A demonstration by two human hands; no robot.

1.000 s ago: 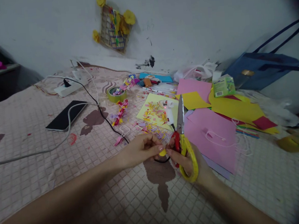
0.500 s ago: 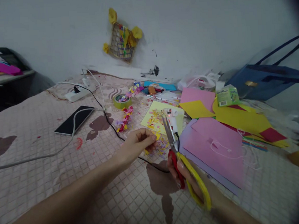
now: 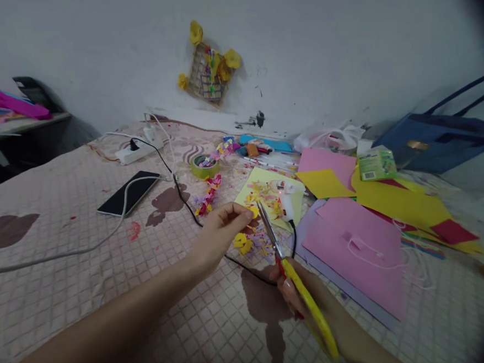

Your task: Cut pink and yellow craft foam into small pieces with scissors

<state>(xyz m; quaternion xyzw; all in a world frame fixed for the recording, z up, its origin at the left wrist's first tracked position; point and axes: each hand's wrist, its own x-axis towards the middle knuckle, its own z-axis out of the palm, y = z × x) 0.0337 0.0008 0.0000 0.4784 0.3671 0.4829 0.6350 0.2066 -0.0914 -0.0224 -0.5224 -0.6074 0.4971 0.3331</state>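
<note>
My left hand [image 3: 225, 229] pinches a small yellow paper piece [image 3: 253, 211] between thumb and forefinger. Just right of it, the blades of a pair of scissors [image 3: 272, 233] point up towards that piece. My right hand [image 3: 301, 290] grips the scissors by their red and yellow handles, and the blades look nearly closed. Below my left fingertips lie yellow paper cutouts [image 3: 242, 243] among purple and yellow scraps. A white glue gun [image 3: 287, 205] rests on a pale yellow sheet [image 3: 258, 176] strewn with more paper bits.
Pink sheets [image 3: 354, 251] and yellow paper [image 3: 401, 201] lie to the right, with a blue bag [image 3: 438, 140] behind. On the left are a black phone [image 3: 130, 194], a power strip [image 3: 138, 151] and cables. A tape roll [image 3: 204, 166] and a paper garland [image 3: 210, 195] sit mid-table.
The scissor blades have gone from parted to nearly closed, and the scissors have turned in my right hand. My left hand keeps its pinch. The whole view has shifted slightly.
</note>
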